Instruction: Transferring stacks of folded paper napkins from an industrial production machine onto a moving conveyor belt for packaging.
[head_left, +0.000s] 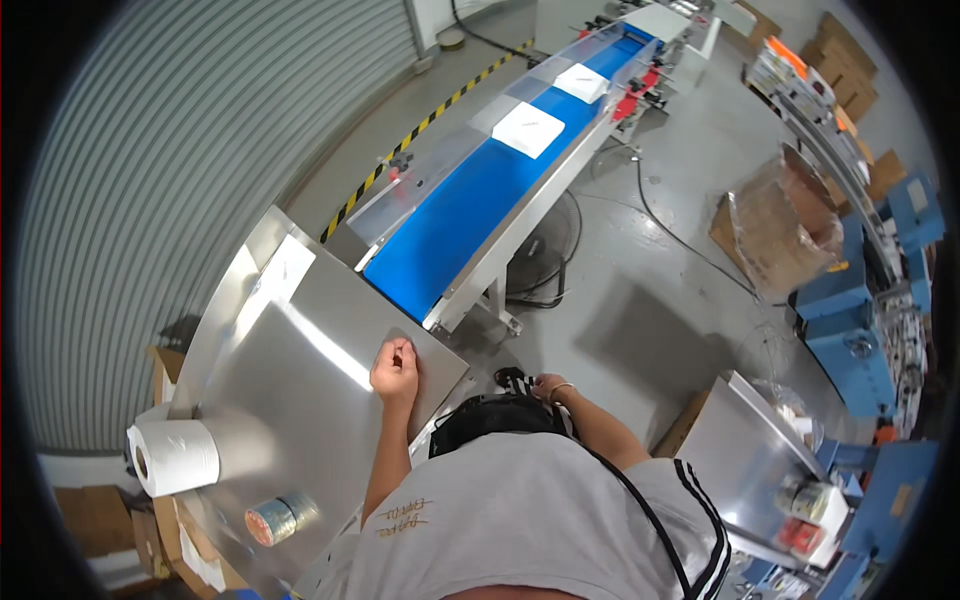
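My left hand [395, 372] rests over the steel table [330, 420] near its right corner, fingers curled in and nothing visible in them. My right hand [548, 388] hangs low in front of my body beside a black waist bag [485, 422]; its fingers are too small and partly hidden to read. Ahead of the table runs a blue conveyor belt [450, 225]. Two flat white packs lie on it: the nearer pack [528, 130] and the farther pack [581, 83]. Neither hand touches them.
On the table's left stand a white paper roll [178, 456] and a tape roll [272, 521]. A black fan [540, 250] sits under the conveyor. Cables [690, 240] cross the floor. To the right are a plastic-lined carton [785, 225], another steel table [745, 465] and blue machines [850, 350].
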